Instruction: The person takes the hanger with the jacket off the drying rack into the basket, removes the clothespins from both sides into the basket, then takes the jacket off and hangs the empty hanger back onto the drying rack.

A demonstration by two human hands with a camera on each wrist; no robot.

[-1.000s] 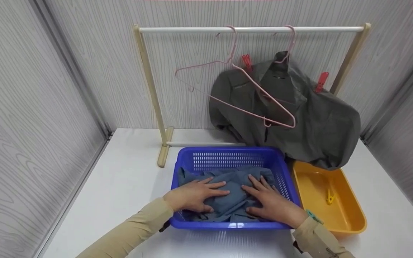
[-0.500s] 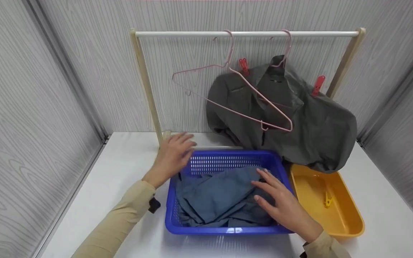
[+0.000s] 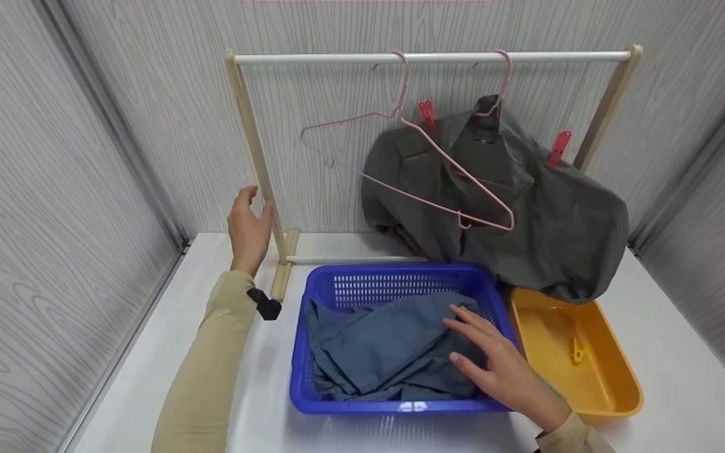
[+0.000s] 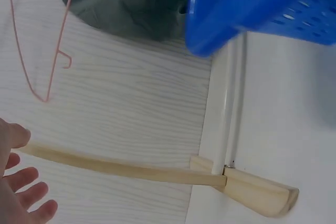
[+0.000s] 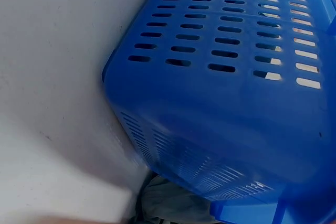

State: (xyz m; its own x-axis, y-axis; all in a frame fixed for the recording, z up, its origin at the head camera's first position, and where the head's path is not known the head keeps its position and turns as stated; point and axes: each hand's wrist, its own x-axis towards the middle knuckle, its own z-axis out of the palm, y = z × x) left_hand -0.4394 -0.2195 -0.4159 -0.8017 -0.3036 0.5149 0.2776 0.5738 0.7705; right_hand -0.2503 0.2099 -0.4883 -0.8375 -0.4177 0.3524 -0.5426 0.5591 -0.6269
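My left hand [image 3: 250, 229] is raised beside the left wooden post [image 3: 257, 148] of a clothes rack. In the left wrist view its thumb and fingers are spread apart near the post [image 4: 126, 169]; whether they touch it I cannot tell. My right hand [image 3: 504, 371] hovers, fingers extended, over the right side of a blue basket [image 3: 394, 406]. Folded blue-grey cloth [image 3: 375, 343] lies inside the basket. The right wrist view shows the basket's perforated wall [image 5: 210, 98], with that hand hardly visible.
From the white rail [image 3: 337, 59] hang a bare pink hanger [image 3: 457, 163] and another hanger [image 3: 506, 75] with a dark grey garment [image 3: 564, 233]. Red clothespins [image 3: 559, 149] grip the garment. A yellow tray [image 3: 611, 371] holds a yellow clothespin [image 3: 578, 352]. Walls enclose the table.
Both hands have come off the cloth. The left hand has moved up and left, past the basket, to the rack's post. My right hand has lifted slightly and stays above the basket.
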